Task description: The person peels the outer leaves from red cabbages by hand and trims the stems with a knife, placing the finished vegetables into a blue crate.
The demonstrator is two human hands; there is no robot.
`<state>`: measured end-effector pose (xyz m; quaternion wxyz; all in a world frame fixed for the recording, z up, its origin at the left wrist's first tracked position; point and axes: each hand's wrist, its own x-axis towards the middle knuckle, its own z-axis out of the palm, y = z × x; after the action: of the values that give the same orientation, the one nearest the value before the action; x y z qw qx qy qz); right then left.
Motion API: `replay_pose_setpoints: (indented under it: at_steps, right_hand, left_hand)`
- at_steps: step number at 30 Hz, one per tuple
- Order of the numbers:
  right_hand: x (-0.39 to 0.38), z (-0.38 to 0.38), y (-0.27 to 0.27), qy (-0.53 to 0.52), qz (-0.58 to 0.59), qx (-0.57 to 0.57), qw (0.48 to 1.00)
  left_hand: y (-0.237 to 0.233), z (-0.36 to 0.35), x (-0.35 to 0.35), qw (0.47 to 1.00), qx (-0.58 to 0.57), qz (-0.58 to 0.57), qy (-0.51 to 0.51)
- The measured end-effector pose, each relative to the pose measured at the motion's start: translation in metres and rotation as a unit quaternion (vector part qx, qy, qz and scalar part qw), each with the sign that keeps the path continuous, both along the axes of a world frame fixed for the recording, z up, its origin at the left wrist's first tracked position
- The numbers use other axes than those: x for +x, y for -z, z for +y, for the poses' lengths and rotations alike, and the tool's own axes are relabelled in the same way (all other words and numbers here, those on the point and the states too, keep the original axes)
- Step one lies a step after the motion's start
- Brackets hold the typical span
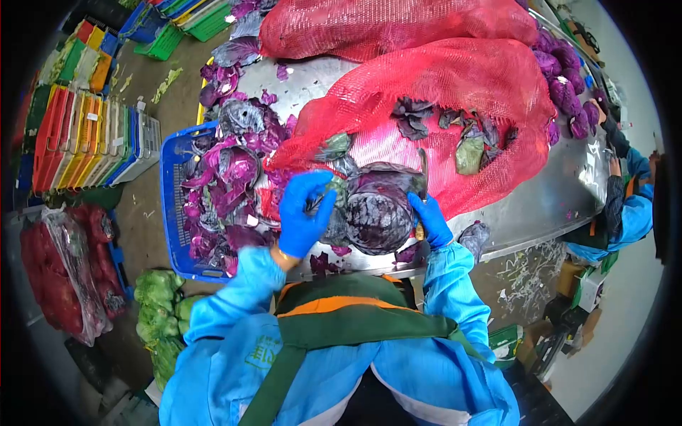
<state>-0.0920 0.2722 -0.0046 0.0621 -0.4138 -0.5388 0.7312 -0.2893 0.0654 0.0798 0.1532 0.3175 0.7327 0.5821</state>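
A large red cabbage (380, 216) with dark outer leaves sits at the near edge of the metal table (305, 89). My left hand (304, 213), in a blue glove, is just left of it, fingers apart over loose leaves (335, 226). At the cabbage's right side, my blue-gloved right hand (430, 220) is closed round what looks like a knife (420, 232); its tan handle end shows below the hand and a thin dark blade stands above. Beyond the cabbage lies a red mesh sack (455, 78), with loose dark leaves on it.
A blue crate (174, 206) heaped with purple leaves stands at left. Another red mesh sack (398, 25) lies at the back; bagged cabbages (565, 92) are at the far right. A co-worker's blue sleeve (636, 216) shows there. Stacked crates (92, 138) and green cabbages (158, 305) stand on the floor.
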Motion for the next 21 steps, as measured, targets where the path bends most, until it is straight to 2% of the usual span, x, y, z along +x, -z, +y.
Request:
replay_pose_setpoints:
  at_steps: [2,3,4,6,7,8,9,10,11,12,14,15,16,18,19,20,21]
  right_hand:
    - [-0.003,-0.008,-0.011,0.034,0.017,-0.064,0.997]
    - [0.002,-0.006,-0.004,-0.012,0.005,-0.067,0.998]
    - [-0.002,-0.010,-0.018,-0.022,0.004,-0.065,0.998]
    - [-0.014,-0.021,-0.058,-0.096,-0.035,0.002,0.995]
    - [-0.021,-0.031,-0.059,-0.084,0.025,0.056,0.995]
    - [-0.030,-0.043,-0.061,-0.098,0.027,0.054,0.993]
    - [-0.038,-0.058,-0.066,-0.095,0.060,0.157,0.981]
    - [-0.047,-0.072,-0.073,-0.090,0.098,0.257,0.957]
    - [-0.058,-0.084,-0.090,-0.133,0.068,0.313,0.938]
    - [-0.072,-0.104,-0.104,-0.114,0.089,0.296,0.944]
    - [-0.089,-0.135,-0.112,-0.162,0.123,0.275,0.939]
    - [-0.098,-0.151,-0.124,-0.179,0.156,0.269,0.934]
    - [-0.108,-0.165,-0.124,-0.192,0.163,0.265,0.931]
    - [-0.124,-0.186,-0.121,-0.218,0.161,0.240,0.932]
    - [-0.129,-0.187,-0.128,-0.265,0.105,0.184,0.941]
    - [-0.135,-0.188,-0.122,-0.278,0.106,0.183,0.937]
    - [-0.142,-0.189,-0.110,-0.262,0.102,0.186,0.941]
  left_hand:
    - [0.024,-0.025,0.036,0.970,-0.095,-0.209,0.076]
    - [0.070,-0.035,0.059,0.949,-0.069,-0.292,0.097]
    - [0.052,-0.029,0.076,0.933,-0.016,-0.355,0.057]
    - [0.029,-0.033,0.077,0.929,-0.011,-0.369,0.031]
    - [0.018,-0.041,0.076,0.940,0.005,-0.340,0.028]
    - [0.006,-0.051,0.072,0.951,0.019,-0.309,0.025]
    - [-0.009,-0.061,0.068,0.934,0.022,-0.356,-0.009]
    - [-0.020,-0.073,0.063,0.938,0.027,-0.344,-0.040]
    - [-0.027,-0.090,0.055,0.950,0.015,-0.310,-0.044]
    - [-0.035,-0.112,0.045,0.960,0.000,-0.276,-0.050]
    - [-0.067,-0.153,0.020,0.973,-0.027,-0.228,-0.029]
    - [-0.071,-0.173,0.006,0.990,-0.030,-0.138,-0.007]
    - [-0.067,-0.189,-0.004,0.986,0.021,-0.163,-0.026]
    - [-0.062,-0.210,-0.008,0.969,-0.014,-0.221,-0.113]
    - [-0.043,-0.220,-0.008,0.982,-0.098,-0.082,-0.138]
    - [-0.020,-0.227,-0.005,0.973,-0.164,0.033,-0.162]
    - [-0.015,-0.226,-0.003,0.957,-0.191,0.083,-0.200]
